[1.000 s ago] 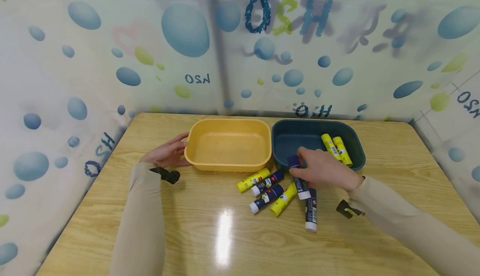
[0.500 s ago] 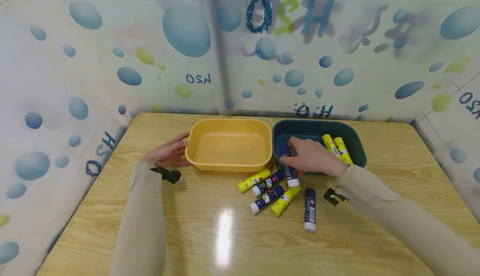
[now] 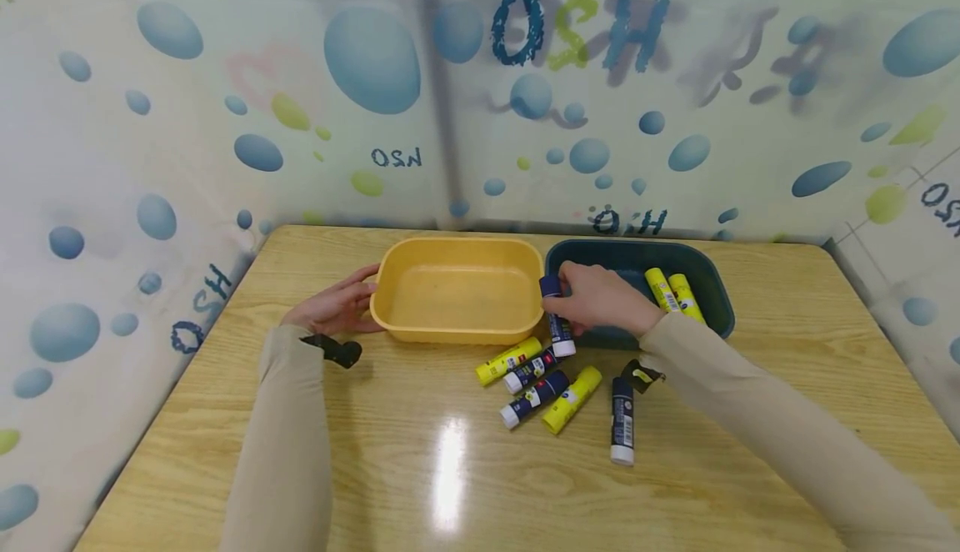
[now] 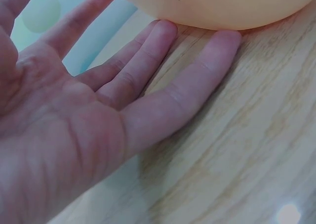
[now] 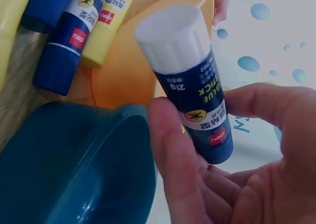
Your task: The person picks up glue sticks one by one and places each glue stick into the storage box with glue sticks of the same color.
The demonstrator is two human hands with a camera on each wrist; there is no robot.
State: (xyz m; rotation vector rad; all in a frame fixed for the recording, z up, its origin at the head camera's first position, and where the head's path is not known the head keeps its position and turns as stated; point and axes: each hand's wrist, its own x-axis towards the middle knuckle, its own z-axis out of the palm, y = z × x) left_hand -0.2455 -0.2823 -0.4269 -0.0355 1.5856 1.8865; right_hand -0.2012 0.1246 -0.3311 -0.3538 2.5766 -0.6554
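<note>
My right hand (image 3: 607,298) pinches a dark blue glue stick (image 5: 190,85) with a white end between thumb and fingers. It holds the stick above where the yellow-orange bin (image 3: 457,331) and the dark teal bin (image 3: 637,248) meet. In the right wrist view the word "glue stick" shows on its label. My left hand (image 3: 333,306) touches the left side of the yellow-orange bin with extended fingertips (image 4: 227,41). Nothing lies inside that bin. Two yellow glue sticks (image 3: 661,289) lie at the right end of the teal bin, which the right hand partly covers.
In front of the bins lie several loose glue sticks: a yellow one (image 3: 508,360), a blue one (image 3: 534,399), another yellow one (image 3: 572,399) and a blue one farther right (image 3: 622,420). A patterned wall (image 3: 465,118) stands behind the wooden table (image 3: 375,469).
My right hand has carried the blue glue stick leftward and up, from the front of the teal bin to the gap between both bins. The left hand stays at the yellow-orange bin.
</note>
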